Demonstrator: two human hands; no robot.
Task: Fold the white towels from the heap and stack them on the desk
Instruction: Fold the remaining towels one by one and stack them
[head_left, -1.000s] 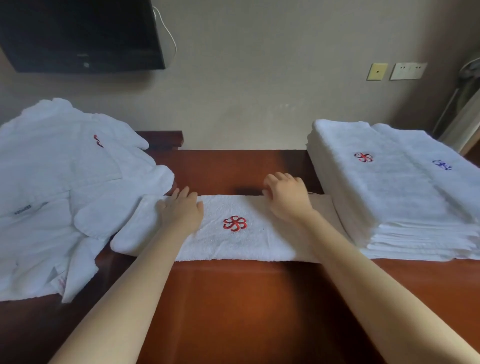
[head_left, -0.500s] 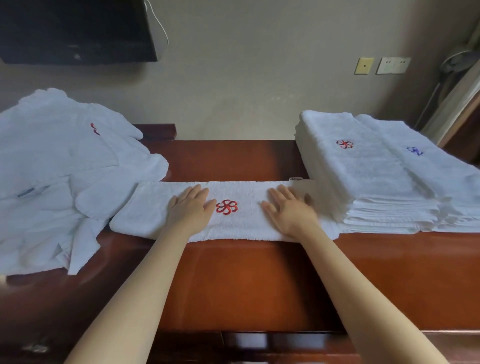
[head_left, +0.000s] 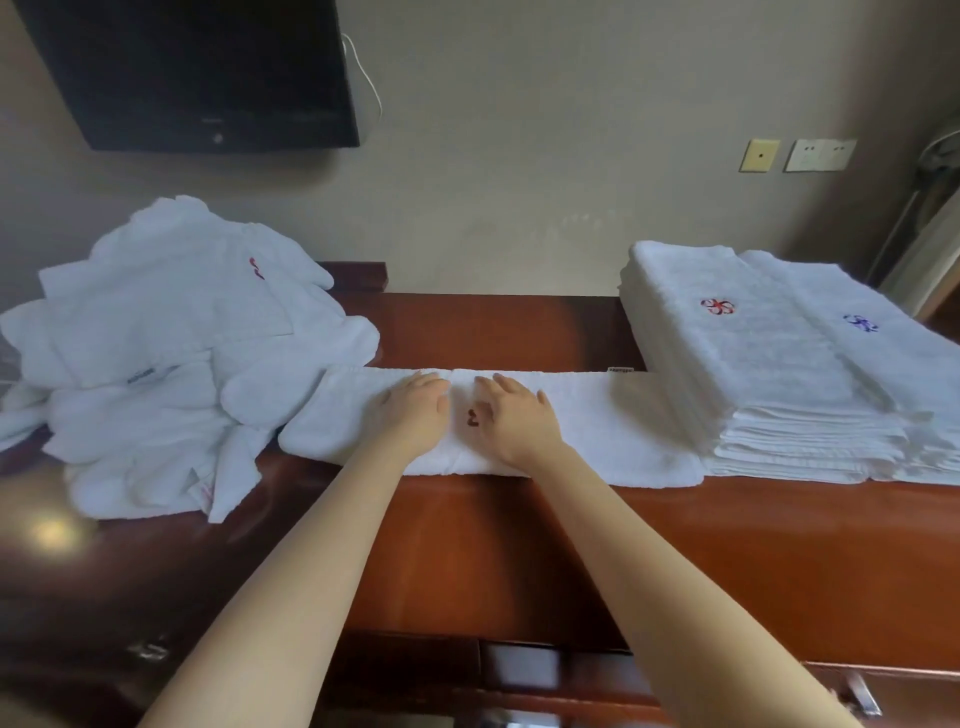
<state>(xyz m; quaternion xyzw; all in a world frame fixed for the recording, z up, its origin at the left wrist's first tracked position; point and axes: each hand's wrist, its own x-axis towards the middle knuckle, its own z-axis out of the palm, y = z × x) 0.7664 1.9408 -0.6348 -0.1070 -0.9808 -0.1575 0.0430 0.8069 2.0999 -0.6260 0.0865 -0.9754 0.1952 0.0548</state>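
A long white towel (head_left: 613, 423) lies across the middle of the dark red worktop (head_left: 571, 551), folded into a narrow strip. Its left end touches the edge of the heap (head_left: 156, 364) and its right end meets the foot of the stack (head_left: 743, 364).

Both hands are on the strip near its middle, side by side and almost touching. The left hand (head_left: 413, 410) lies palm down, its fingers (head_left: 431, 382) straight and close together, pressing the cloth flat and gripping nothing. The right hand (head_left: 514, 421) does the same, with its straight fingers a little spread. In the gap between the 2 hands a scrap of red emblem (head_left: 471, 418) shows; the rest is hidden under the right hand. A small label (head_left: 621, 370) pokes out of the towel's far edge near the stack.

The heap is a loose pile of rumpled white towels, 1 with a red mark showing. The stack is neat and many layers deep, with a red flower stitched on top. A lower pile (head_left: 883, 353) with a blue flower sits against its right side.

On the wall behind hang a dark television (head_left: 197, 73) and 2 wall plates (head_left: 789, 155), 1 yellow and 1 white.
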